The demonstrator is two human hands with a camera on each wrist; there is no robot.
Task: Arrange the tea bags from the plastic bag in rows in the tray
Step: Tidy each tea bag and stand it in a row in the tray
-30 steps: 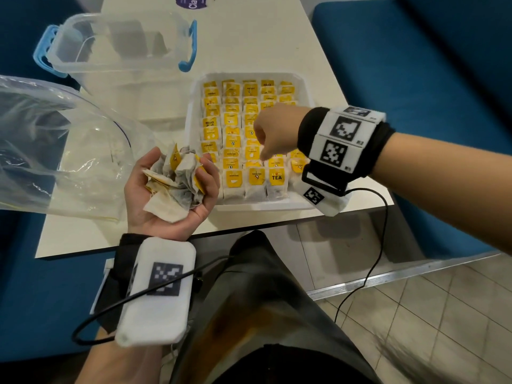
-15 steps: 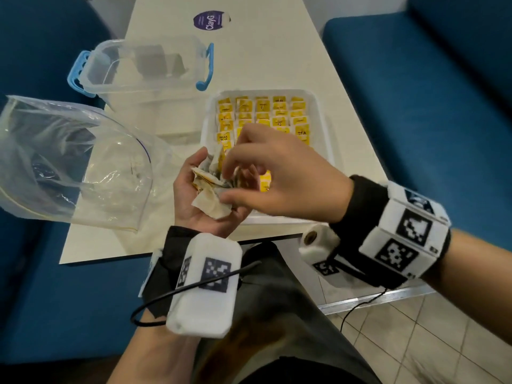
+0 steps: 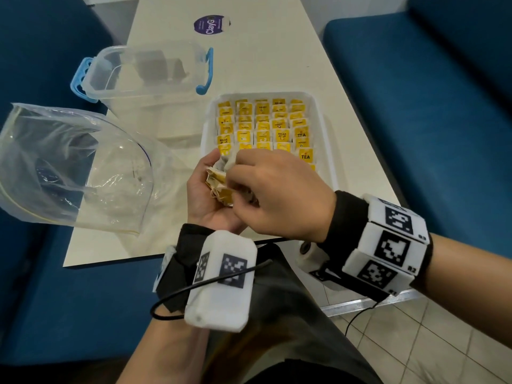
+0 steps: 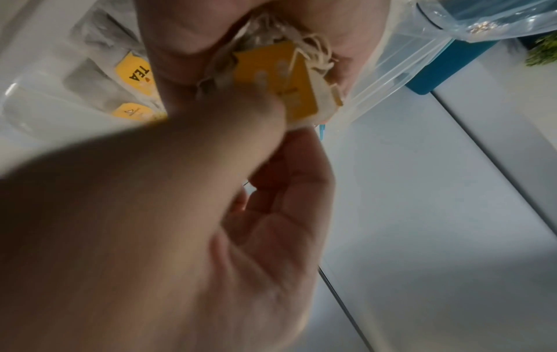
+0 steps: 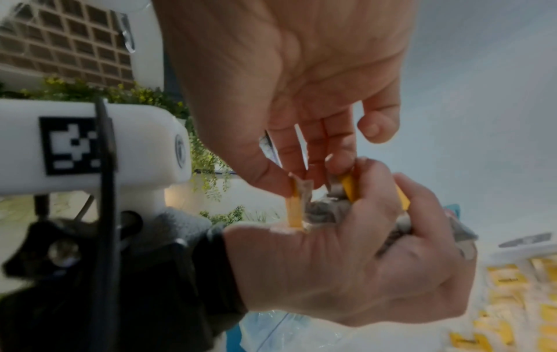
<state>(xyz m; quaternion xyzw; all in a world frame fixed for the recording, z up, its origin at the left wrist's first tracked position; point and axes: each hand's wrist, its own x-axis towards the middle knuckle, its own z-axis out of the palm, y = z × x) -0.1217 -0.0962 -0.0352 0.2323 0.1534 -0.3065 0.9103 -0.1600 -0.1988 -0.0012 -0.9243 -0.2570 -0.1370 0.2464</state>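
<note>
My left hand (image 3: 205, 187) is cupped palm up over the table's near edge and holds a loose bunch of tea bags (image 3: 219, 180) with yellow tags. My right hand (image 3: 274, 195) reaches into that bunch from the right, and its thumb and fingers pinch one tea bag (image 5: 296, 200) by its yellow tag. The white tray (image 3: 324, 128) lies just beyond the hands, filled with rows of yellow-tagged tea bags (image 3: 263, 126). The clear plastic bag (image 3: 69, 167) lies open at the left of the table. In the left wrist view the yellow tag (image 4: 277, 81) shows between the fingers.
A clear storage box (image 3: 144, 76) with blue handles stands behind the plastic bag and left of the tray. A purple sticker (image 3: 212, 24) marks the far end of the white table (image 3: 277, 51). Blue bench seats (image 3: 429, 106) flank the table on both sides.
My right hand has come back from over the tray to my left palm and now pinches a tea bag there. The left hand has stayed cupped around the bunch.
</note>
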